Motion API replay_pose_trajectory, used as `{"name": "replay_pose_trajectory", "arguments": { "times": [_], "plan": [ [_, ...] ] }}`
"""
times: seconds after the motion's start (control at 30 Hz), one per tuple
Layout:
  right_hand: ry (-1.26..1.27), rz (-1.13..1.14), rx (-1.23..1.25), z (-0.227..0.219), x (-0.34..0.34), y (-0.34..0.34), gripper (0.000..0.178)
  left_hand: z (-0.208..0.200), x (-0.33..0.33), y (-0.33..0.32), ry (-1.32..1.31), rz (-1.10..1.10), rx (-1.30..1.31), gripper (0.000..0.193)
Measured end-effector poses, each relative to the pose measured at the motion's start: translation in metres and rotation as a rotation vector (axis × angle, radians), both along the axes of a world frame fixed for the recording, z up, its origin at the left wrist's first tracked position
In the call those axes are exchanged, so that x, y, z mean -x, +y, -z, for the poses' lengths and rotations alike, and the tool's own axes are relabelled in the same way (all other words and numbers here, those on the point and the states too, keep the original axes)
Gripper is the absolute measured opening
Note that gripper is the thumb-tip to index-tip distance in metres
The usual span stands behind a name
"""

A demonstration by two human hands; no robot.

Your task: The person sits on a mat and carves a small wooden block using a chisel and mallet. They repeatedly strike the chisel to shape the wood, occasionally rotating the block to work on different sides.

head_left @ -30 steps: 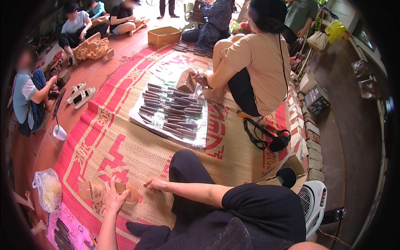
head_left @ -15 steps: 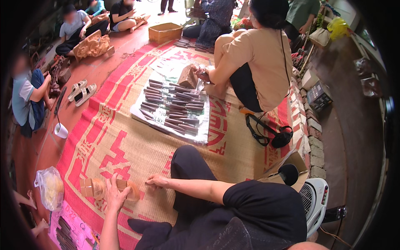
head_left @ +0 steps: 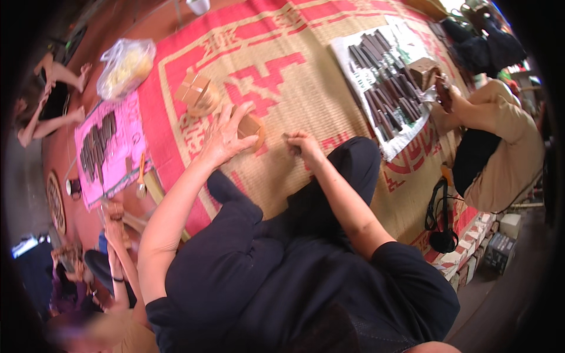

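Observation:
My left hand (head_left: pixel 226 136) reaches over a brown box-like block (head_left: pixel 251 127) on the woven mat, its thumb on one side and fingers on the other. A tan rounded piece shows along the block's edge. Just beyond that hand is a second brown block (head_left: pixel 193 89), with pale strips across its top and a tan rounded piece (head_left: pixel 203 103) beside it. My right hand (head_left: pixel 303 146) is closed in a pinch above the mat, to the right of the blocks. A small dark tip shows at its fingers; its kind cannot be made out.
Rows of dark slender sticks (head_left: pixel 376 54) lie on a white sheet (head_left: pixel 384 136) at the far right, near a crouching person (head_left: pixel 500 153). At left are a plastic bag (head_left: pixel 125 69), a pink sheet (head_left: pixel 130 115) with dark sticks, and a brush-like tool (head_left: pixel 141 176). Other people sit at left.
My view has swung left and down, shifting the mat and white sheet rightward and bringing people at lower left into view. My hands keep much the same places around the blocks.

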State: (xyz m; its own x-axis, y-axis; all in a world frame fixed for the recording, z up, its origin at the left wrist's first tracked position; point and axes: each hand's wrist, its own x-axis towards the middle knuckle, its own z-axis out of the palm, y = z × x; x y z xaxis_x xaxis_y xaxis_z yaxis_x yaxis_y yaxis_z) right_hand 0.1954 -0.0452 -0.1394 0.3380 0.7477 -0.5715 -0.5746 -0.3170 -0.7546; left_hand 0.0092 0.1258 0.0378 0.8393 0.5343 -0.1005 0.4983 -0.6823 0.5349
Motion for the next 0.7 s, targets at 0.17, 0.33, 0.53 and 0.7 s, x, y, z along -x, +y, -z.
{"name": "replay_pose_trajectory", "arguments": {
  "times": [0.17, 0.33, 0.53, 0.7],
  "plan": [
    [0.121, 0.057, -0.046, -0.010, -0.006, 0.013, 0.013, 0.007, 0.038, -0.018, -0.113, -0.116, 0.034, 0.089],
    [0.059, -0.027, -0.088, -0.020, -0.008, 0.052, 0.011, 0.004, 0.067, -0.033, -0.116, -0.204, 0.054, 0.093],
    [-0.002, -0.129, -0.114, -0.041, 0.006, 0.113, 0.015, -0.007, 0.080, -0.037, -0.007, -0.222, 0.095, 0.079],
    [0.049, -0.198, -0.152, -0.023, 0.020, 0.120, 0.014, -0.009, 0.091, -0.038, 0.046, -0.225, 0.134, 0.074]
  ]
}}
